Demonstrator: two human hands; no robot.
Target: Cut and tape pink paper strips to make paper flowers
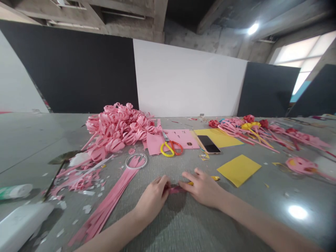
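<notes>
Left grip (153, 196) pinched one end of a short pink paper strip (176, 189) on the grey worktop (236, 203); the right grip (203, 187), fingers loosely spread, met its other end. That piece seemed unfinished; the curled pink paper heap (118, 127) looked done, the long flat pink paper strips (115, 197) unworked.

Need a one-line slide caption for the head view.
Left hand and right hand at a pink paper strip, with scissors, smartphone and looped pink paper heap beyond.

Bare forearms (249, 215), bare hands (206, 189), slender fingers (188, 175)
</notes>
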